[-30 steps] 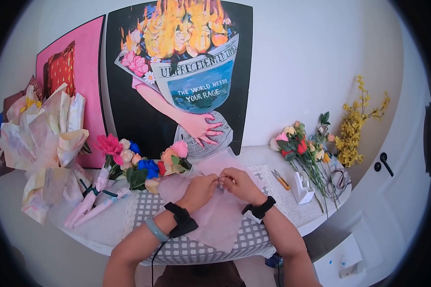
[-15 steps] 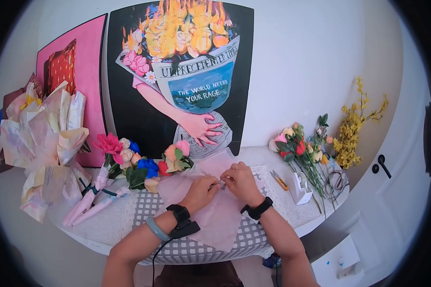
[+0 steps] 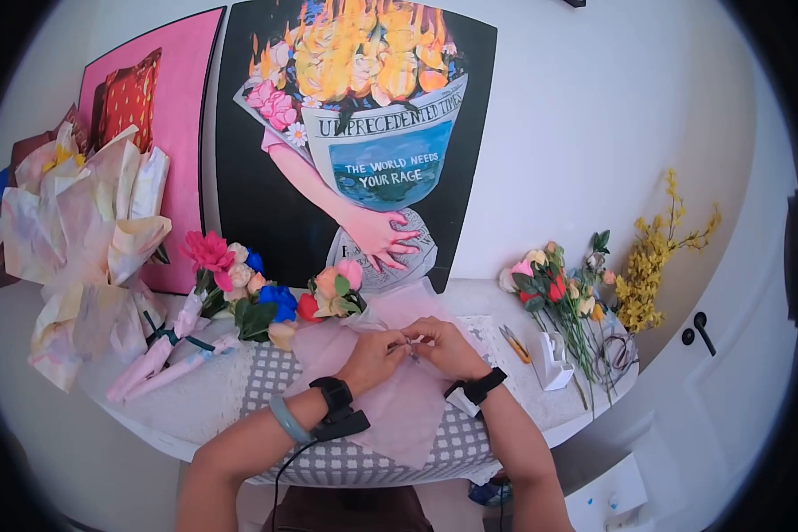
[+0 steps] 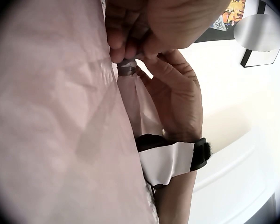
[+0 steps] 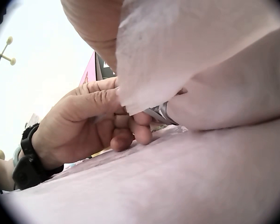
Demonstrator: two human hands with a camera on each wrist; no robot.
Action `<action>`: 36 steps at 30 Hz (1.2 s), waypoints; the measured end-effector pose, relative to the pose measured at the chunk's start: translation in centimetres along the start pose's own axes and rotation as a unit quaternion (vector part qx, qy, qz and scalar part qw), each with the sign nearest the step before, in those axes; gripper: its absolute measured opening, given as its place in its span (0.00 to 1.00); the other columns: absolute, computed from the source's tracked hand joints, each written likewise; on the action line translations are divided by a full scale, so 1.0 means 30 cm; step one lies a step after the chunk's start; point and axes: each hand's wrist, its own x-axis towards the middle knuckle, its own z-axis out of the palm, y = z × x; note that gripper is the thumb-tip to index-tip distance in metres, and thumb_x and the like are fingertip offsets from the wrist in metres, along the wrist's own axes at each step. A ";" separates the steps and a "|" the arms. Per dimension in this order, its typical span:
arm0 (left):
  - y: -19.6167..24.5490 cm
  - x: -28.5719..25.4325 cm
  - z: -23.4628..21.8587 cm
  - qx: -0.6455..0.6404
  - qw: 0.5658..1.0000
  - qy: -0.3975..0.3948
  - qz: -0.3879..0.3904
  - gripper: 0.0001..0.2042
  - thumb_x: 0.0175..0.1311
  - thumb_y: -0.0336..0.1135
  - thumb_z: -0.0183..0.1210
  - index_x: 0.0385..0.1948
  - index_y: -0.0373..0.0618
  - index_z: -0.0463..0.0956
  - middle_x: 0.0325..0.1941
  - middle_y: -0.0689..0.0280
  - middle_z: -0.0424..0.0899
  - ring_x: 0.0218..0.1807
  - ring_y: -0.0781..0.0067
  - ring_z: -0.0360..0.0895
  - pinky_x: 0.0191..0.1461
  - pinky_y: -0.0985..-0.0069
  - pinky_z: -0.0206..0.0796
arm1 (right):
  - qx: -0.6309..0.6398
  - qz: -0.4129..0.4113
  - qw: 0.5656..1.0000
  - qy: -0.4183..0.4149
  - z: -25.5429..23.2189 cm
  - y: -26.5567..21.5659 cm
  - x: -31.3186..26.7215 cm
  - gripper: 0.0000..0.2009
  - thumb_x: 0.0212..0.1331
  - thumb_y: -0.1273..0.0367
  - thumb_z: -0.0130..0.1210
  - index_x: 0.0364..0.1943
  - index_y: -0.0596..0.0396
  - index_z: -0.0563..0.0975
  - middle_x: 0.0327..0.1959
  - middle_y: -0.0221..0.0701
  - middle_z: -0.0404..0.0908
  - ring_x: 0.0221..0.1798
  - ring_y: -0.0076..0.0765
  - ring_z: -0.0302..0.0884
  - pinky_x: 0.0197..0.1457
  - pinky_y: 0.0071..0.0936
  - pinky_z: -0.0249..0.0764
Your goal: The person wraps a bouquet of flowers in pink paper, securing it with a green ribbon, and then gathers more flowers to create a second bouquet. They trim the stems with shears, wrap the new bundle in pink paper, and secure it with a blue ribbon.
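Pale pink wrapping paper (image 3: 395,408) lies gathered on the checked cloth, flowers at its far end. A grey ribbon or tie (image 4: 127,68) circles the narrow gathered part, also seen in the right wrist view as a shiny band (image 5: 164,113). The left hand (image 3: 372,359) pinches at this tie with curled fingers. Facing it, the right hand (image 3: 448,348) pinches at the same spot, fingertips close together. In the left wrist view the right hand (image 4: 179,95) is beyond the tie. Paper hides part of the fingertips in the right wrist view.
Wrapped bouquets (image 3: 89,239) and pink-wrapped flowers (image 3: 164,346) are at the left. To the right are orange-handled scissors or pliers (image 3: 515,346), a white tape dispenser (image 3: 553,362), loose stems with flowers (image 3: 569,319) and yellow blossoms (image 3: 643,288). Paintings (image 3: 470,133) stand behind.
The head view has shifted, so the scene sits slightly differently. Both hands remain at the tie, and the right hand's raised fingers have come down nearer to the left fingertips.
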 end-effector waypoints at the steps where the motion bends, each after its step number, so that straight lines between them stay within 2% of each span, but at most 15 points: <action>1: 0.002 0.000 0.001 -0.011 1.000 0.006 0.001 0.07 0.55 0.28 0.55 0.30 0.33 0.76 0.27 0.56 0.81 0.31 0.71 0.78 0.40 0.75 0.68 | 0.009 0.004 1.000 -0.003 -0.001 0.009 0.001 0.14 0.49 0.82 0.51 0.41 0.56 0.78 0.37 0.29 0.76 0.38 0.26 0.72 0.43 0.23 0.69; 5: 0.002 0.003 -0.001 -0.012 1.000 0.010 -0.014 0.06 0.55 0.28 0.56 0.29 0.33 0.76 0.27 0.57 0.81 0.32 0.70 0.79 0.42 0.75 0.69 | 0.066 0.026 0.997 -0.010 -0.001 0.010 0.003 0.12 0.49 0.82 0.51 0.39 0.59 0.78 0.34 0.29 0.76 0.39 0.26 0.72 0.42 0.23 0.70; 9: 0.002 0.005 0.000 -0.011 1.000 0.025 0.006 0.06 0.55 0.29 0.56 0.28 0.34 0.76 0.26 0.57 0.81 0.31 0.70 0.78 0.40 0.74 0.69 | 0.096 0.067 0.993 -0.006 0.003 0.030 0.004 0.11 0.49 0.82 0.51 0.37 0.61 0.77 0.35 0.31 0.75 0.39 0.26 0.73 0.41 0.22 0.70; 12: 0.010 0.006 -0.001 -0.006 1.000 0.030 0.001 0.06 0.56 0.30 0.56 0.28 0.34 0.76 0.26 0.57 0.80 0.30 0.70 0.78 0.37 0.74 0.68 | 0.054 0.060 0.996 0.022 0.006 0.046 0.005 0.09 0.50 0.82 0.50 0.36 0.61 0.76 0.34 0.32 0.73 0.38 0.27 0.72 0.39 0.22 0.69; 15: 0.014 0.006 -0.003 -0.010 1.000 0.026 -0.008 0.07 0.57 0.30 0.56 0.27 0.35 0.76 0.25 0.57 0.80 0.28 0.70 0.76 0.35 0.73 0.66 | 0.008 -0.020 0.999 0.041 0.011 0.062 0.010 0.06 0.51 0.80 0.51 0.34 0.61 0.75 0.34 0.34 0.71 0.35 0.29 0.71 0.37 0.23 0.68; 18: 0.017 0.004 -0.001 -0.011 0.999 0.028 -0.009 0.07 0.57 0.30 0.55 0.25 0.35 0.76 0.23 0.57 0.79 0.26 0.70 0.75 0.33 0.74 0.65 | -0.090 0.013 0.996 -0.006 -0.004 0.025 0.006 0.04 0.52 0.77 0.53 0.32 0.61 0.73 0.36 0.32 0.69 0.37 0.26 0.71 0.40 0.21 0.69; 21: 0.000 0.009 0.017 -0.004 0.999 0.044 0.013 0.07 0.57 0.30 0.54 0.24 0.35 0.75 0.21 0.58 0.78 0.24 0.71 0.74 0.31 0.74 0.65 | -0.109 -0.013 0.994 0.015 0.010 0.000 -0.003 0.05 0.49 0.76 0.54 0.29 0.61 0.72 0.31 0.38 0.70 0.31 0.36 0.70 0.34 0.28 0.67; 23: -0.001 0.007 0.000 0.024 0.998 0.058 0.025 0.07 0.57 0.30 0.53 0.23 0.35 0.75 0.20 0.58 0.77 0.24 0.71 0.74 0.30 0.74 0.64 | -0.089 -0.010 0.996 0.026 0.024 -0.002 0.008 0.05 0.48 0.76 0.54 0.30 0.61 0.73 0.30 0.39 0.71 0.30 0.38 0.71 0.34 0.29 0.68; 24: -0.024 0.009 0.015 -0.013 0.997 0.074 0.036 0.08 0.57 0.30 0.53 0.23 0.35 0.74 0.19 0.58 0.76 0.22 0.70 0.74 0.29 0.73 0.64 | -0.081 -0.005 0.996 0.034 0.017 0.003 0.001 0.05 0.48 0.77 0.54 0.30 0.61 0.73 0.29 0.39 0.72 0.30 0.39 0.72 0.34 0.29 0.68; 27: -0.028 0.010 0.019 0.002 0.997 0.075 0.035 0.08 0.57 0.31 0.53 0.23 0.35 0.73 0.19 0.57 0.76 0.23 0.67 0.75 0.29 0.72 0.65 | -0.118 -0.043 0.990 0.069 0.008 0.010 0.000 0.05 0.48 0.77 0.54 0.31 0.62 0.75 0.27 0.38 0.75 0.30 0.38 0.74 0.34 0.28 0.70; 30: -0.007 0.006 0.010 -0.004 0.997 0.077 0.031 0.09 0.57 0.32 0.53 0.23 0.35 0.73 0.19 0.56 0.77 0.23 0.63 0.76 0.29 0.70 0.65 | -0.081 -0.010 0.992 0.094 0.014 -0.009 0.000 0.05 0.48 0.79 0.52 0.31 0.64 0.75 0.26 0.38 0.77 0.31 0.35 0.76 0.34 0.27 0.72; 33: -0.010 0.006 0.010 -0.011 0.997 0.066 0.024 0.08 0.56 0.32 0.53 0.25 0.35 0.73 0.20 0.54 0.76 0.25 0.59 0.76 0.30 0.68 0.65 | -0.073 0.031 0.990 0.113 0.012 0.014 -0.001 0.04 0.52 0.80 0.49 0.30 0.65 0.75 0.24 0.36 0.77 0.28 0.30 0.77 0.31 0.24 0.73; 36: -0.016 0.004 0.021 0.019 0.996 0.086 0.032 0.07 0.54 0.32 0.53 0.24 0.36 0.73 0.20 0.52 0.76 0.25 0.56 0.76 0.30 0.67 0.65 | -0.004 0.068 0.984 0.163 0.015 0.022 0.001 0.04 0.54 0.79 0.48 0.29 0.65 0.75 0.22 0.36 0.76 0.24 0.28 0.78 0.25 0.22 0.73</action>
